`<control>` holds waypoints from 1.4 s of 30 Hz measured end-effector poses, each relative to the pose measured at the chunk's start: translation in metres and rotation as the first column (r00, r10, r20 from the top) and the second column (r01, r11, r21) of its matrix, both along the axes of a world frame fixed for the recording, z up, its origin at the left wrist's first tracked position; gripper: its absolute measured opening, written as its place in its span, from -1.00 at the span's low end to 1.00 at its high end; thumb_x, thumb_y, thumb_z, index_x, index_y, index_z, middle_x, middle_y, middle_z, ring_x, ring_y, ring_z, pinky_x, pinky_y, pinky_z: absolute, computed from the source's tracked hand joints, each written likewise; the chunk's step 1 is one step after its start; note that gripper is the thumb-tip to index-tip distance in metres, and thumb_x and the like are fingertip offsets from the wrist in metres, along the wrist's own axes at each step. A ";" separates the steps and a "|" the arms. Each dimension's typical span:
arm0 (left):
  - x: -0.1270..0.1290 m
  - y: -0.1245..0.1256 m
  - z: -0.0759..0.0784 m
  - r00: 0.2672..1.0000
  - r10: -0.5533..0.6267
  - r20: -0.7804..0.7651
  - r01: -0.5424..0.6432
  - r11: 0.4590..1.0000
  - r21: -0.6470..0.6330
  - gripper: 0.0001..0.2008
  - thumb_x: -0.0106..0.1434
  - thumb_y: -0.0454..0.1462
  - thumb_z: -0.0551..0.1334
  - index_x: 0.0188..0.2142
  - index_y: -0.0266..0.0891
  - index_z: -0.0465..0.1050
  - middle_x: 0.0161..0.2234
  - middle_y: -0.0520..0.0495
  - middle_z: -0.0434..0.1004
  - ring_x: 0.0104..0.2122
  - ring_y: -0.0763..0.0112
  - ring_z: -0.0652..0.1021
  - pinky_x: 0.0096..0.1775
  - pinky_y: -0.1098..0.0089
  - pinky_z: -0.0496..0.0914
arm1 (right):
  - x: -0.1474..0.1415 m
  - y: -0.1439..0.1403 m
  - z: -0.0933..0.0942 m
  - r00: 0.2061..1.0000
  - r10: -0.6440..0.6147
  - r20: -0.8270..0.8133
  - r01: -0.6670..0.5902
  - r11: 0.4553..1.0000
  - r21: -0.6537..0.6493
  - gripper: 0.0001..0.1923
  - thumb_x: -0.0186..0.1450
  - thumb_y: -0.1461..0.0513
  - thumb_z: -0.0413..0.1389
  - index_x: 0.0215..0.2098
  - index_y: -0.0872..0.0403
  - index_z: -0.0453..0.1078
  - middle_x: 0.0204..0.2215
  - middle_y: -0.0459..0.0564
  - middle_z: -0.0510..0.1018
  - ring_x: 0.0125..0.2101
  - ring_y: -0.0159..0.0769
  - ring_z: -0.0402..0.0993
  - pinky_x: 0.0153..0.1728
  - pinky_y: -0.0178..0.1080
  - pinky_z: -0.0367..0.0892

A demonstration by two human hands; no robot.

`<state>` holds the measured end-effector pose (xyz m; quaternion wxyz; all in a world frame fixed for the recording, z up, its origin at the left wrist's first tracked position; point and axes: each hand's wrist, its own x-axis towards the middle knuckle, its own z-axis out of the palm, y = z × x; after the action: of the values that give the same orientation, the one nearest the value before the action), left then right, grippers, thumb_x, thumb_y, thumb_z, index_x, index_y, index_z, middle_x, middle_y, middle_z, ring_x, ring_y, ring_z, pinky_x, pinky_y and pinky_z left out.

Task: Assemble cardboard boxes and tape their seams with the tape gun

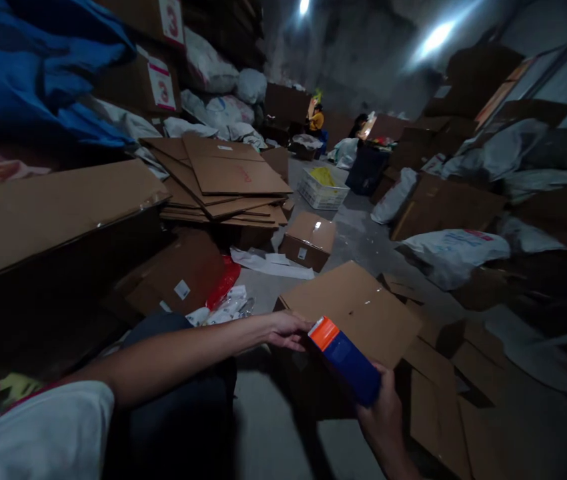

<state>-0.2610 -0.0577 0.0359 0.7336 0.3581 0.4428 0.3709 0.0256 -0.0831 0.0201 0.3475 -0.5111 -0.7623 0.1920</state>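
My right hand [382, 413] grips a small blue carton with an orange end [346, 358], held tilted low in the middle of the view. My left hand [288, 329] reaches across to a closed cardboard box [358, 307] on the floor, its fingers on the box's near left edge, just left of the carton's orange end. My bare left forearm stretches from a white sleeve at the lower left.
A stack of flattened cartons [223, 180] lies at the left, a small taped box [309, 240] beyond. A white crate [322, 190], white sacks [456, 250] and loose cardboard litter the floor. A person in yellow [316, 120] sits far back.
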 end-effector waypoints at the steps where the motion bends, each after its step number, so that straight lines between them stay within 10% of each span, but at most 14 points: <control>1: -0.008 0.004 -0.007 0.996 0.032 -0.081 -0.029 0.999 0.045 -0.57 0.06 0.03 0.55 -0.32 -0.27 0.60 -0.47 0.01 0.58 -0.53 0.53 0.52 -0.35 0.43 0.48 | -0.001 0.000 -0.002 1.000 0.015 0.027 -0.016 1.000 0.009 -0.56 0.20 0.18 0.10 0.04 0.00 0.19 -0.08 0.20 0.61 -0.15 -0.01 0.63 -0.17 -0.06 0.53; 11: -0.132 0.063 -0.059 0.833 0.374 -0.407 -0.262 0.915 0.306 -0.54 -0.07 0.04 0.54 -0.54 -0.33 0.57 -0.58 -0.03 0.54 -0.56 0.53 0.35 -0.46 0.49 0.18 | -0.019 0.004 -0.011 0.869 0.322 0.377 -0.377 0.923 0.080 -0.13 0.30 0.31 0.06 0.52 -0.24 -0.05 -0.21 -0.02 0.44 -0.42 -0.20 0.51 -0.45 -0.18 0.47; 24: -0.099 0.072 -0.112 0.759 0.509 -0.406 -0.339 0.841 0.421 -0.48 0.11 0.17 0.40 -0.50 -0.27 0.48 -0.54 0.02 0.45 -0.43 0.42 0.44 -0.30 0.44 0.36 | -0.038 0.011 -0.012 0.868 0.326 0.373 -0.374 0.925 0.061 -0.10 0.30 0.36 0.05 0.53 -0.23 -0.09 -0.17 -0.01 0.38 -0.33 -0.20 0.49 -0.33 -0.18 0.48; 29: -0.087 0.066 -0.116 0.662 0.650 -0.373 -0.461 0.746 0.481 -0.45 0.28 0.07 0.31 0.02 -0.32 0.60 -0.04 -0.27 0.66 -0.08 0.23 0.60 0.02 0.27 0.45 | -0.034 0.013 -0.016 0.882 0.354 0.309 -0.386 0.921 0.045 -0.12 0.31 0.37 0.04 0.52 -0.18 -0.06 -0.18 -0.03 0.37 -0.40 -0.28 0.46 -0.36 -0.22 0.47; 36: -0.052 0.048 -0.111 0.687 0.661 -0.302 -0.414 0.698 0.585 -0.54 0.44 -0.07 0.16 0.16 -0.25 0.59 0.15 -0.15 0.61 0.16 0.14 0.57 0.24 0.17 0.37 | -0.039 0.013 -0.005 0.861 0.413 0.298 -0.432 0.902 -0.002 -0.17 0.33 0.36 0.05 0.51 -0.12 -0.02 -0.15 -0.01 0.41 -0.42 -0.33 0.50 -0.35 -0.23 0.49; 42: -0.054 0.050 -0.111 0.690 0.654 -0.310 -0.409 0.706 0.578 -0.57 0.46 -0.11 0.16 0.17 -0.24 0.58 0.11 -0.11 0.64 0.14 0.13 0.59 0.24 0.12 0.39 | 0.067 -0.032 0.049 0.805 0.355 0.475 -0.385 0.922 -0.038 -0.27 0.42 0.24 0.02 0.51 -0.21 0.01 0.00 0.11 0.56 -0.20 -0.15 0.65 -0.29 -0.17 0.60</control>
<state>-0.3150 -0.0074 -0.0755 0.3410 0.4555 0.5990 0.5634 0.0923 -0.1155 0.0691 0.1218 -0.3731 -0.9140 0.1024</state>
